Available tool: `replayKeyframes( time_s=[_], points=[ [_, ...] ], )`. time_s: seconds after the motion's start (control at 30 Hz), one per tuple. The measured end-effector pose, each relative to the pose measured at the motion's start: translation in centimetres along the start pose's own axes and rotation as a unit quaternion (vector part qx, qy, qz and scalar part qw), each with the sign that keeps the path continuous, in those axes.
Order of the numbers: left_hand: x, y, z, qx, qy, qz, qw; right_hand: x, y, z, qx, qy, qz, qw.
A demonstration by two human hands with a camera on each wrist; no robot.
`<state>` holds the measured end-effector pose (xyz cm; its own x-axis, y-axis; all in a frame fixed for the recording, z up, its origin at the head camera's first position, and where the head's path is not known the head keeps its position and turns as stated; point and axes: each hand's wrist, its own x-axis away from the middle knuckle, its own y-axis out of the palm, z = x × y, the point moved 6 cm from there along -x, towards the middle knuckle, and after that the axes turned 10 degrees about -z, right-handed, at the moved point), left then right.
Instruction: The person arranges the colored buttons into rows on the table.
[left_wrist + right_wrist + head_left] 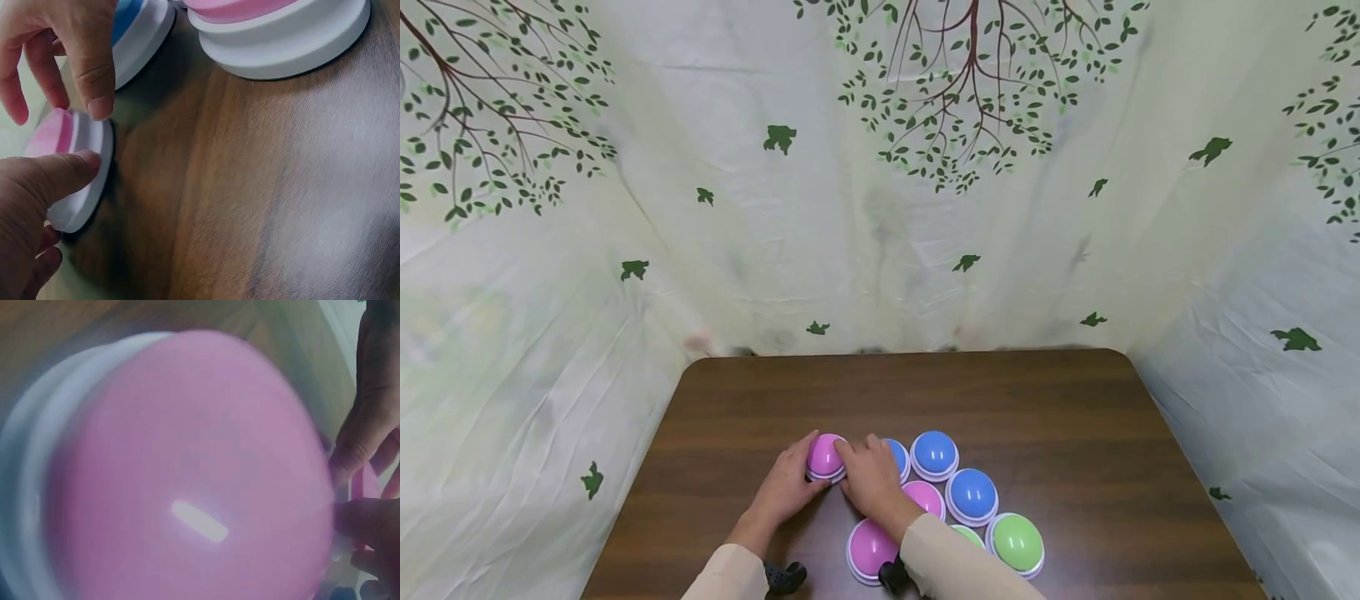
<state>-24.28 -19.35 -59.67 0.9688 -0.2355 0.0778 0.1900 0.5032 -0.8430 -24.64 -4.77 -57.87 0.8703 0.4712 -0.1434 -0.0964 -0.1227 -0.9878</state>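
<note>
A pink dome button (825,454) on a round white base sits on the table at the far left of a cluster of similar buttons. My left hand (785,490) grips its left side, with the thumb on the white base in the left wrist view. On the opposite side, my right hand (871,479) holds the same button, thumb at the base and fingers by the dome. Behind the right hand, a blue dome button (897,457) is partly hidden. Closer to me, another pink button (871,547) stands beneath the right forearm and looms large in the right wrist view.
To the right stand two more blue buttons (936,452), a green button (1017,542) and a pink button (925,497); a second green one (968,534) is mostly covered by the sleeve. The brown table (1075,417) is enclosed by leaf-printed white cloth (880,283).
</note>
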Motion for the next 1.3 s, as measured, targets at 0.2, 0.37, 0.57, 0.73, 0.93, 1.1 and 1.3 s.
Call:
replayKeyframes(
  time_s=[0.2, 0.37, 0.57, 0.73, 0.93, 1.1, 1.3],
  points=[
    [-0.2, 0.9, -0.1, 0.005, -0.004, -0.005, 1.0000, 0.5, 0.7, 0.8, -0.022, 0.002, -0.021, 0.9995],
    [-0.5, 1.3, 0.1, 0.000, -0.007, -0.005, 1.0000, 0.9, 0.5, 2.1, -0.053, 0.009, -0.018, 0.9984],
    [-0.8, 1.2, 1.3, -0.016, -0.007, 0.017, 0.9997, 2.5, -0.1, 5.6, -0.105, 0.037, -0.021, 0.9935],
    [-1.2, 1.5, 4.3, -0.030, 0.032, -0.006, 0.9990, 4.2, 0.0, 8.9, -0.171, 0.063, -0.060, 0.9814],
    [-2.5, 3.0, 6.9, -0.058, 0.085, -0.048, 0.9936, 4.9, 0.2, 10.0, -0.187, 0.071, -0.081, 0.9765],
    [-3.3, 3.7, 7.6, -0.064, 0.089, -0.060, 0.9922, 4.6, 0.0, 9.5, -0.175, 0.067, -0.066, 0.9800],
    [-3.8, 3.5, 7.7, -0.080, 0.085, -0.056, 0.9916, 4.0, 0.0, 9.2, -0.169, 0.078, -0.063, 0.9806]
  ],
)
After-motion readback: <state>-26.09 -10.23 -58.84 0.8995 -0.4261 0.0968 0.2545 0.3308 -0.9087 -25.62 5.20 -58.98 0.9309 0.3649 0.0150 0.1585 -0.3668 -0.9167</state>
